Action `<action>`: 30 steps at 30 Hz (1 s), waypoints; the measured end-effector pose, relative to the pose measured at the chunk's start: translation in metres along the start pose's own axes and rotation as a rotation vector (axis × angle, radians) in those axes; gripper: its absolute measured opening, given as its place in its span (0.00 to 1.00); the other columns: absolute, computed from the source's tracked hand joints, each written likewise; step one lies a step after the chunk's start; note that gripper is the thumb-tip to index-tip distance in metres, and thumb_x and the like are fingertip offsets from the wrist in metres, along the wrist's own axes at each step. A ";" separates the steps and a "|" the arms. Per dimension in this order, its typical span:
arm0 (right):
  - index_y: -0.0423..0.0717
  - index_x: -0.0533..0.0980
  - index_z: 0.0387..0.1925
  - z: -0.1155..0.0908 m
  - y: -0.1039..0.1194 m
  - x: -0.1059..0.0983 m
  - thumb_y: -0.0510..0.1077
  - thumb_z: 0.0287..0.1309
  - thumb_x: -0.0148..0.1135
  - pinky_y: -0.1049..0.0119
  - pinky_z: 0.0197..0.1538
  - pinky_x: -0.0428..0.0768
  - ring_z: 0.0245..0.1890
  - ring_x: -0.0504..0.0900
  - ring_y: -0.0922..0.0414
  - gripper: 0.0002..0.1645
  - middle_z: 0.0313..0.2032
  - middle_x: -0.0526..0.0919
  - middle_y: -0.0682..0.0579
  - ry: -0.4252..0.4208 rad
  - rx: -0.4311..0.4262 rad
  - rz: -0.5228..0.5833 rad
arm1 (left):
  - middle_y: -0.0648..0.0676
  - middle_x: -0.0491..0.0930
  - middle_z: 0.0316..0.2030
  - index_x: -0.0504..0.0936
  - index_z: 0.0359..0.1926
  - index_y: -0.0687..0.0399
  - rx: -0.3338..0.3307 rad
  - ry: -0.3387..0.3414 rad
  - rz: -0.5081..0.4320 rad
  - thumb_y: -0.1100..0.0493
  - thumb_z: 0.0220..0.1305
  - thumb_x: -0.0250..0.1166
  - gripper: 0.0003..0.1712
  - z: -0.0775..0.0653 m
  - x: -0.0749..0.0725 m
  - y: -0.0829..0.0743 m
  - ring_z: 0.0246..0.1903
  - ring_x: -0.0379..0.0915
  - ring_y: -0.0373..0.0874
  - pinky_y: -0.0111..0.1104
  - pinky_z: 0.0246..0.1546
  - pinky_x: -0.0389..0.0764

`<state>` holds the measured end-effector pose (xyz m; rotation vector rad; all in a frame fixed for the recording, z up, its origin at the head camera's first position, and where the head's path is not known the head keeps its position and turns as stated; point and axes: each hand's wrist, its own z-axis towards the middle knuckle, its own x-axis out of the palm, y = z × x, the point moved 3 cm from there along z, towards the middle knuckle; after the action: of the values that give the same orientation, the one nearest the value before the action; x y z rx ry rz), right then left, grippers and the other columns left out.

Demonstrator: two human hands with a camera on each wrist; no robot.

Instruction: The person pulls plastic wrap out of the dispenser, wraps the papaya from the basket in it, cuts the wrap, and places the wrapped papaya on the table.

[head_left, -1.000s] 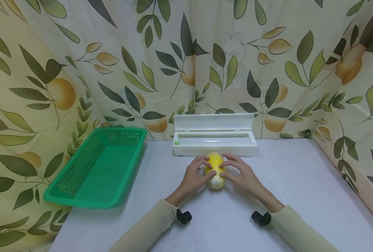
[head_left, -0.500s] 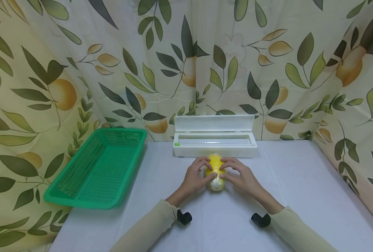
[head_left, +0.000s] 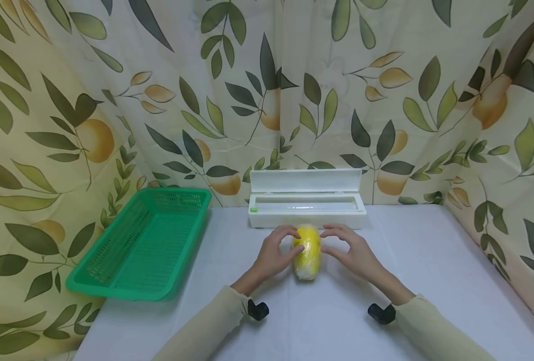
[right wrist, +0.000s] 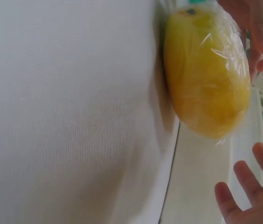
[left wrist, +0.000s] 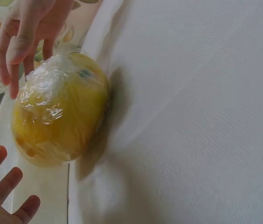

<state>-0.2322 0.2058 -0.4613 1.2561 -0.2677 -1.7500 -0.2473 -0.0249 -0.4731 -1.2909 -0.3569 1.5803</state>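
Observation:
A yellow, mango-like fruit [head_left: 309,250] wrapped in clear cling film rests on the white table. In the left wrist view, wrinkled film bunches over the fruit's [left wrist: 61,121] end, near a small dark green spot. My left hand [head_left: 271,254] stands at the fruit's left side, its thumb overlapping the edge in the head view. On the other side is my right hand [head_left: 356,254], fingertips close to the fruit. Both wrist views show spread, relaxed fingers with a gap to the fruit. Neither hand grips it.
Just behind the fruit stands a long white cling film dispenser [head_left: 271,219] with its lid [head_left: 305,181] raised and a roll inside. A green plastic basket [head_left: 151,250] sits at the left. Leaf-patterned curtain [head_left: 321,60] surrounds the table's [head_left: 429,281] back and sides.
Both hands have let go of the fruit and moved slightly apart. The fruit has turned, so more yellow and less bunched film faces up. The head view has tilted up a little.

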 end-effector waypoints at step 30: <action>0.46 0.79 0.58 0.002 0.013 -0.005 0.41 0.60 0.74 0.41 0.56 0.80 0.60 0.79 0.44 0.24 0.59 0.80 0.47 0.073 -0.057 -0.102 | 0.54 0.77 0.60 0.83 0.51 0.49 0.109 0.034 0.226 0.55 0.68 0.70 0.12 -0.010 -0.022 -0.009 0.62 0.72 0.46 0.46 0.64 0.74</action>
<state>-0.2261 0.2021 -0.4495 1.3088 -0.1128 -1.7814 -0.2359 -0.0428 -0.4581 -1.3075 -0.1041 1.7390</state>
